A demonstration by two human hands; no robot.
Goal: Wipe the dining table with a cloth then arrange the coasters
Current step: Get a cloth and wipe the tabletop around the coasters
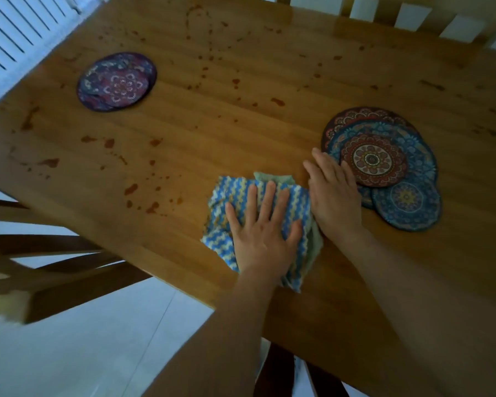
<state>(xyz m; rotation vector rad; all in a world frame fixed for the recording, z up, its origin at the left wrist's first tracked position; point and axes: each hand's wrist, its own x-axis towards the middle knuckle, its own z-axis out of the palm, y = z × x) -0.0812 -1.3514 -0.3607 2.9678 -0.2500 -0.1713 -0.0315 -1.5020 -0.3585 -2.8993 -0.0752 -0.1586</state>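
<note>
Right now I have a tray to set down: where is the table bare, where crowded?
Bare, though spattered: the wide stretch between the purple coaster and the coaster pile, and the far strip of table along the chair back. Crowded: the near edge, where the left hand presses the cloth and the right hand rests by the pile.

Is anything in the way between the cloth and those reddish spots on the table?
Nothing visible does. The left hand presses the striped cloth flat, and only bare table lies between it and the nearest reddish-brown spots to its left. The purple coasters sit farther off, so wiping there would meet them.
</note>
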